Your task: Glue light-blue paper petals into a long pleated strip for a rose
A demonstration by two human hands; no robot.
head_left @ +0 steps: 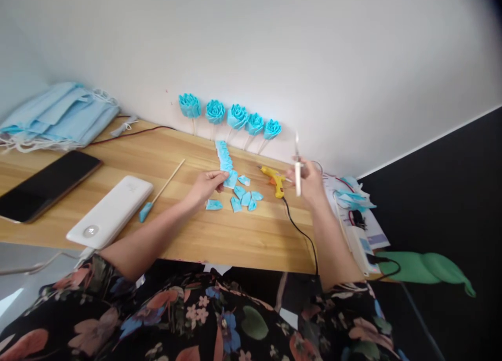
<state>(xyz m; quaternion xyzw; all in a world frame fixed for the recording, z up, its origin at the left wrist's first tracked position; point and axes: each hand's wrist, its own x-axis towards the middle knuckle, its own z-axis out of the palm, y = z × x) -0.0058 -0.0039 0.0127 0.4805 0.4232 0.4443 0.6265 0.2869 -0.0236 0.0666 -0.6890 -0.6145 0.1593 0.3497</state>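
- On my feed the bare wood of the table (pixel 235 240) spans 6 o'clock, a white power bank (pixel 112 212) lying between 8 and 9.
- Just below centre I see loose blue petals (pixel 246 198).
- Toward 9, the left hand (pixel 209 184) has thumb and forefinger pinching a blue petal (pixel 231 180), at the near end of a petal row (pixel 223 154).
- At 3, the right hand (pixel 311 182) has fingers curled round a lit white lighter (pixel 298 179).
- Around 12, I have five blue flowers (pixel 237 116) against the pale wall (pixel 251 42).
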